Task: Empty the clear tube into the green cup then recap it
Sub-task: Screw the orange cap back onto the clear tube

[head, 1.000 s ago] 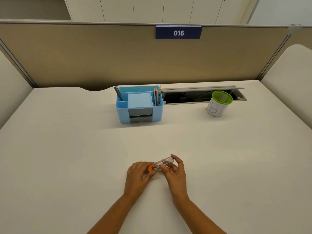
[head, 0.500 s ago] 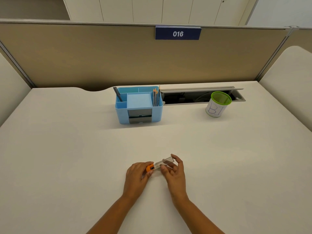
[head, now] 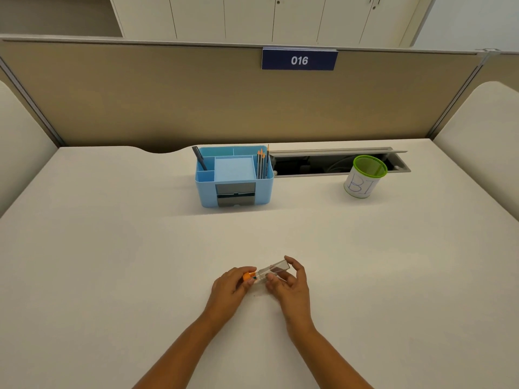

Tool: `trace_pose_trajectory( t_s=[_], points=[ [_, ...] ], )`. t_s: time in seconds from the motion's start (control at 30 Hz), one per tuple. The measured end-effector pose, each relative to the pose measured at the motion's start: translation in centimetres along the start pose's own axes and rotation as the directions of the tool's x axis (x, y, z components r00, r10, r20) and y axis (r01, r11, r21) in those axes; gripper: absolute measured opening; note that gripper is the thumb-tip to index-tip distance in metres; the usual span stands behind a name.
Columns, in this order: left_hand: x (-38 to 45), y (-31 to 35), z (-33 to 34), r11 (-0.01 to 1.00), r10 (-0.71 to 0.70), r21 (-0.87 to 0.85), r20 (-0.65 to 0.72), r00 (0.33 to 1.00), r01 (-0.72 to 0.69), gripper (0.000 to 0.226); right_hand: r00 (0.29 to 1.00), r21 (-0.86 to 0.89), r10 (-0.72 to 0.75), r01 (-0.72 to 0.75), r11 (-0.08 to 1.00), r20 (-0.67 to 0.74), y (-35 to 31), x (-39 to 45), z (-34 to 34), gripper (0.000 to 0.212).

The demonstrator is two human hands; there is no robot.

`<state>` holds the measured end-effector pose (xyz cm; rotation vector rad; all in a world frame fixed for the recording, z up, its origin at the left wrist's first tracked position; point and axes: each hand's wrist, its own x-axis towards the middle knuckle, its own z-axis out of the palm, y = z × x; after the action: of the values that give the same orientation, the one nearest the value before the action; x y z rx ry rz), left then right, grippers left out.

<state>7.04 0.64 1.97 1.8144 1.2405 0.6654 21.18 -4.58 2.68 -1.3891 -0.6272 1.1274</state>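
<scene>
Low over the bench [head: 140,262], the right hand [head: 290,286] grips the clear tube [head: 271,272] while the left hand [head: 230,286] pinches its orange cap [head: 247,276]; best pull the cap straight off, tube level, before carrying it to the distant green cup [head: 365,176].

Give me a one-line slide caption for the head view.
Left hand grips the orange cap, right hand the clear tube; green cup stands far right.
</scene>
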Motion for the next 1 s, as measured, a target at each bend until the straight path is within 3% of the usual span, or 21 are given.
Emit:
trace_pose_trajectory(
  t_s=[0.17,0.4,0.67,1.0],
  points=[
    [0.4,2.2,-0.9,0.975,-0.065,-0.212,0.035,0.997,0.071,0.016,0.999,0.045,-0.035,0.035,0.998,-0.003,-1.6,0.0,0.6,0.046],
    [0.4,5.5,-2.0,0.925,-0.065,-0.369,0.081,0.995,0.090,0.020,0.994,0.011,-0.107,0.107,0.994,0.000,-4.6,-0.3,1.1,0.047],
    [0.4,7.4,-3.1,0.916,-0.083,-0.394,0.011,0.997,0.080,0.015,0.989,0.051,-0.138,0.136,0.989,0.051,-7.0,-1.3,1.5,0.045],
    [0.1,8.5,-4.8,0.873,-0.114,-0.486,-0.102,0.988,0.050,0.010,0.981,0.080,-0.162,0.154,0.985,0.107,-9.3,-1.9,1.3,0.023]
  ],
)
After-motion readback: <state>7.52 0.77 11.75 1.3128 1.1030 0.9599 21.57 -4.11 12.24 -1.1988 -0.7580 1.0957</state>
